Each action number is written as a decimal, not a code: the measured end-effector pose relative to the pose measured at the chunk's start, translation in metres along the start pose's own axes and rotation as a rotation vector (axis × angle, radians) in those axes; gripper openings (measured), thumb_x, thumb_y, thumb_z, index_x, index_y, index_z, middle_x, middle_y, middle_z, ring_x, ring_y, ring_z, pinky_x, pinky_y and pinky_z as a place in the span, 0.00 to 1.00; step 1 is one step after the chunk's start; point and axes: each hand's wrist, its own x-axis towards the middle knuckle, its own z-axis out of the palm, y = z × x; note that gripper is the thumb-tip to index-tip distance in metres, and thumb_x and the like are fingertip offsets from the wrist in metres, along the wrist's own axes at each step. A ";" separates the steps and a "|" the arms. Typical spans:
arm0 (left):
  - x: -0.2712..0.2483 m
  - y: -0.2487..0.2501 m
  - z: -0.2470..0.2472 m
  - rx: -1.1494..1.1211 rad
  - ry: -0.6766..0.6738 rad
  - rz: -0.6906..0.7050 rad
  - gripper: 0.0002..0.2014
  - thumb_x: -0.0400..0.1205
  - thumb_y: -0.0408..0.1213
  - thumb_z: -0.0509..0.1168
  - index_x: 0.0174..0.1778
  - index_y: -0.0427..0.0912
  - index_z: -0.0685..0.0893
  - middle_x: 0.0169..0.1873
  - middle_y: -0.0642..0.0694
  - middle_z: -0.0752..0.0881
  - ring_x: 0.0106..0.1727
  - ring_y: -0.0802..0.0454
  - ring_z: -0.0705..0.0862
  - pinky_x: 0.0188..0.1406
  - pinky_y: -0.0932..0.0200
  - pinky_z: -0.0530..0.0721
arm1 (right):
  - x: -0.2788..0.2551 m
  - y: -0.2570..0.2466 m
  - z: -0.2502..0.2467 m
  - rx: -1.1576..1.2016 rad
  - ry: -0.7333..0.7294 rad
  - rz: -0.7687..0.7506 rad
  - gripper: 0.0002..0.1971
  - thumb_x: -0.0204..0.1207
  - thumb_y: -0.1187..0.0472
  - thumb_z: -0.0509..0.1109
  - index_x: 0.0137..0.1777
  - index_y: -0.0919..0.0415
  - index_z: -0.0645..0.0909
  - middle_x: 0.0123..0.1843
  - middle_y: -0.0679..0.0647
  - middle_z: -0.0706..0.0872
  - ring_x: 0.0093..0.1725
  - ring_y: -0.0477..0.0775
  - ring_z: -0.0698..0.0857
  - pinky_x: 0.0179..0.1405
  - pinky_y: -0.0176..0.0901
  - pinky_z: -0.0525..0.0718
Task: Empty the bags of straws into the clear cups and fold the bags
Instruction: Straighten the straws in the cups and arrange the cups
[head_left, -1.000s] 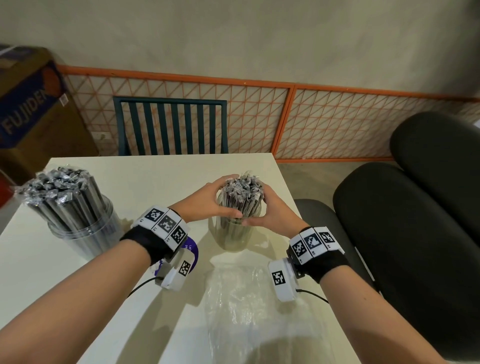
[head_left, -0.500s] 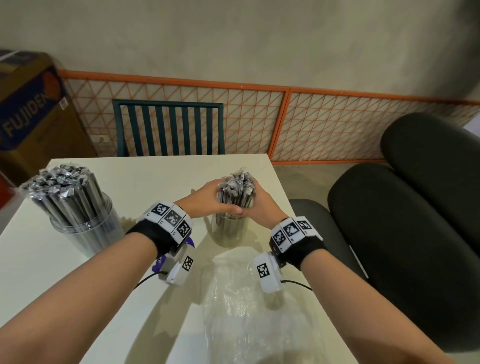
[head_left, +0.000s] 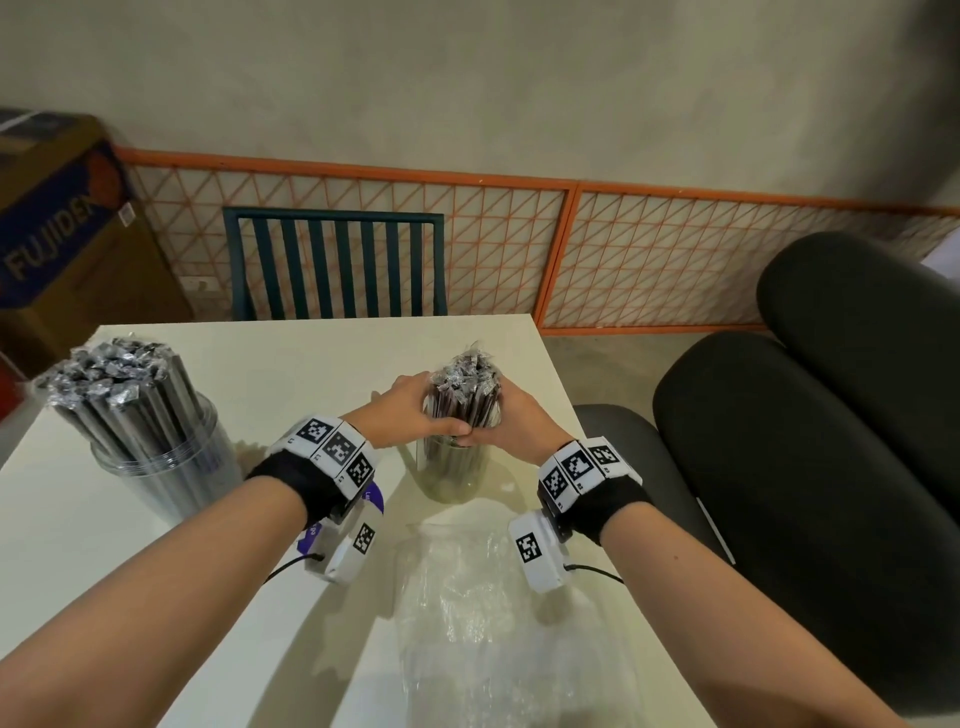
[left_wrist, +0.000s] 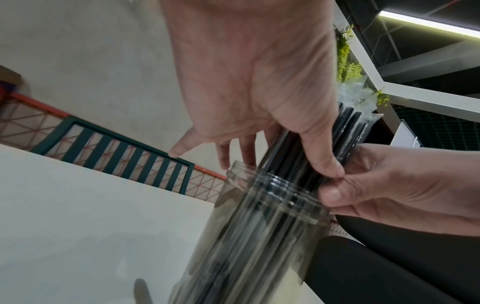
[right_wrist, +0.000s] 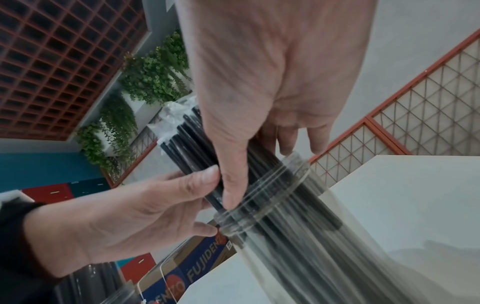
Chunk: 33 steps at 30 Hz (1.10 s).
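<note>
Both my hands wrap a bundle of black wrapped straws (head_left: 464, 387) that stands in a clear cup (head_left: 451, 478) near the table's right edge. My left hand (head_left: 410, 410) grips it from the left and my right hand (head_left: 514, 423) from the right, thumbs meeting just above the rim. The left wrist view shows my left hand (left_wrist: 254, 86) on the straws (left_wrist: 285, 156) over the cup (left_wrist: 259, 236). The right wrist view shows my right hand (right_wrist: 272, 86) on the straws (right_wrist: 187, 148), blurred inside the cup (right_wrist: 298, 236). An empty clear bag (head_left: 493, 613) lies flat in front of the cup.
A second clear cup (head_left: 161, 478) packed with straws (head_left: 111, 371) stands at the left of the white table (head_left: 291, 358). A green slatted chair (head_left: 332, 265) is behind the table, black padded seats (head_left: 810, 467) at the right, and a cardboard box (head_left: 62, 223) at the far left.
Both hands have drawn tighter round the straw bundle, so it looks narrower above the cup. My right wrist has come in closer to the cup.
</note>
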 end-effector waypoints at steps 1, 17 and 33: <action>-0.001 0.001 -0.001 -0.001 0.004 0.008 0.41 0.61 0.62 0.73 0.69 0.47 0.75 0.62 0.45 0.84 0.67 0.46 0.77 0.70 0.42 0.74 | 0.000 0.001 0.000 0.007 0.002 0.005 0.44 0.61 0.61 0.84 0.77 0.58 0.65 0.71 0.55 0.80 0.72 0.54 0.76 0.73 0.47 0.72; -0.014 -0.003 -0.009 0.075 0.046 -0.051 0.45 0.65 0.63 0.73 0.77 0.52 0.65 0.74 0.46 0.71 0.77 0.44 0.63 0.78 0.41 0.62 | -0.019 0.004 -0.020 -0.159 -0.045 0.195 0.50 0.68 0.59 0.80 0.82 0.65 0.51 0.83 0.59 0.62 0.82 0.57 0.63 0.78 0.46 0.63; -0.193 -0.080 -0.070 0.158 -0.257 -0.769 0.30 0.82 0.54 0.57 0.78 0.44 0.64 0.70 0.44 0.77 0.64 0.47 0.82 0.43 0.60 0.83 | -0.037 -0.103 0.089 -0.134 -0.569 -0.073 0.28 0.80 0.52 0.66 0.77 0.59 0.66 0.71 0.59 0.79 0.62 0.55 0.81 0.61 0.44 0.77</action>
